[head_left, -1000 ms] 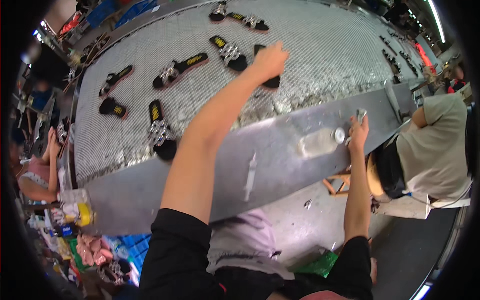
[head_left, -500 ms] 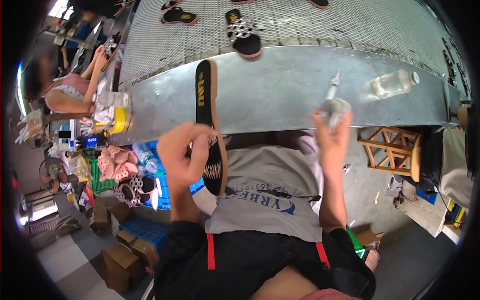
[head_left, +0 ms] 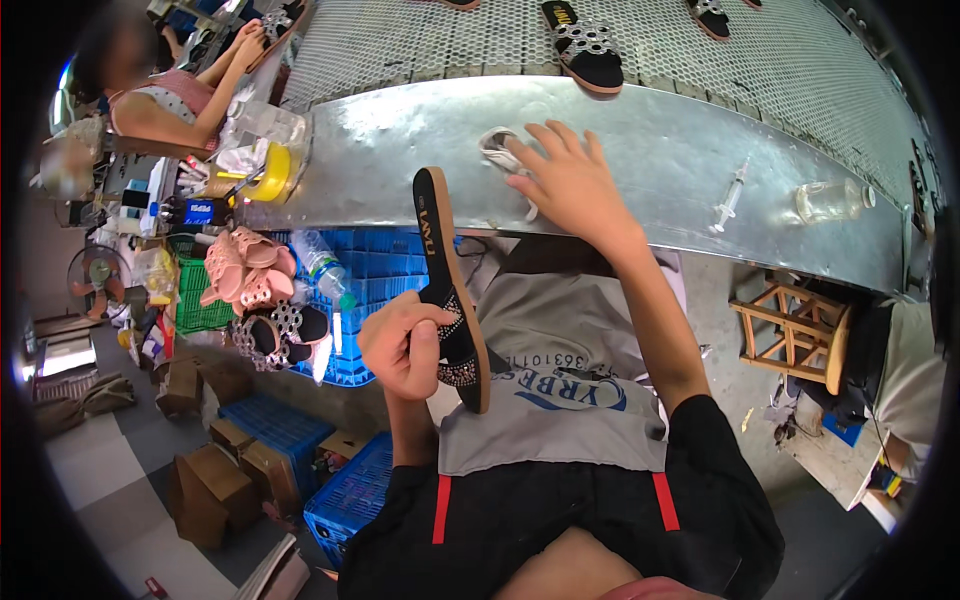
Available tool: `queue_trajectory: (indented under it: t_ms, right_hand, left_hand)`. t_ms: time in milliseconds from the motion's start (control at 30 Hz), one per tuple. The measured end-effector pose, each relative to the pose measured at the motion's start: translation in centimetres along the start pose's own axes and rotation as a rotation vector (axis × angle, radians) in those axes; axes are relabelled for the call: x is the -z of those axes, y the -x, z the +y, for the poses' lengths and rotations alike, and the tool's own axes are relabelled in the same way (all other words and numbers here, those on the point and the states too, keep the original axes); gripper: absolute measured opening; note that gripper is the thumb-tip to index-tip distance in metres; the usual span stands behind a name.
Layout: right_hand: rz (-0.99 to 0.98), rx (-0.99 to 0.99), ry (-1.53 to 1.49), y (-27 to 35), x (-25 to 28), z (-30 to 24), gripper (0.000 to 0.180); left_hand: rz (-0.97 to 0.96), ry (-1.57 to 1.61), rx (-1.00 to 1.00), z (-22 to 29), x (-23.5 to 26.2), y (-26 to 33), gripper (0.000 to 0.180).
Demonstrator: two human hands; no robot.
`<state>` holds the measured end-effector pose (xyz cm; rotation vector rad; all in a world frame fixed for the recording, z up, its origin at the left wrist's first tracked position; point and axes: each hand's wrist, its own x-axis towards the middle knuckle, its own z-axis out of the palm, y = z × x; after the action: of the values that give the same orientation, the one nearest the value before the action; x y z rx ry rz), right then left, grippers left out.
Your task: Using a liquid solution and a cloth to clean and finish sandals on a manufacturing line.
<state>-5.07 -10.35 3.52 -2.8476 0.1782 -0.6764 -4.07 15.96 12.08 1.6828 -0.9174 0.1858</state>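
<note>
My left hand [head_left: 402,345] is closed around a black flat sandal [head_left: 437,235] with glittering stone-set straps. The sandal stands nearly upright in front of my apron, its toe end low and its heel end raised past the table edge. Over the metal table [head_left: 400,140], my right hand [head_left: 575,190] has its fingers spread. A crumpled white cloth [head_left: 497,150] lies beside its fingertips, partly hidden by the hand. Farther right on the table are a syringe [head_left: 732,195] and a clear bottle [head_left: 832,200] lying on its side.
Finished-looking sandals [head_left: 590,55] rest on a mesh belt [head_left: 430,45] beyond the table. A yellow-banded container [head_left: 272,172] stands at the left end. Pink sandals [head_left: 247,268] and blue crates [head_left: 385,270] are at lower left. A wooden stool [head_left: 792,330] is at right. Another person [head_left: 165,115] works far left.
My right hand has moved left from beside the syringe, where it was around something pale grey, and its fingers are now spread near the cloth. The left hand keeps the sandal. The view has shifted.
</note>
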Motion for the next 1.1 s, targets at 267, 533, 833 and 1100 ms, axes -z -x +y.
queue_trajectory:
  t_ms: [267, 533, 833, 1100]
  right_hand:
    - [0.252, -0.313, -0.228, 3.9, 8.0, 2.5, 0.028]
    - [0.067, -0.017, -0.364, 0.0, -2.4, 0.1, 0.022]
    - [0.676, -0.677, 0.048, 10.2, 13.3, 16.8, 0.014]
    - [0.913, -0.932, 0.389, 18.2, 13.5, 23.1, 0.057]
  left_hand:
    - [0.002, -0.162, 0.107, -2.1, -1.3, -3.3, 0.015]
    - [0.233, -0.180, 0.038, -4.2, 0.3, -1.1, 0.023]
    - [0.197, 0.105, 0.155, -4.1, -3.3, 0.0, 0.026]
    - [0.034, 0.283, 0.218, -3.3, -6.1, -2.2, 0.025]
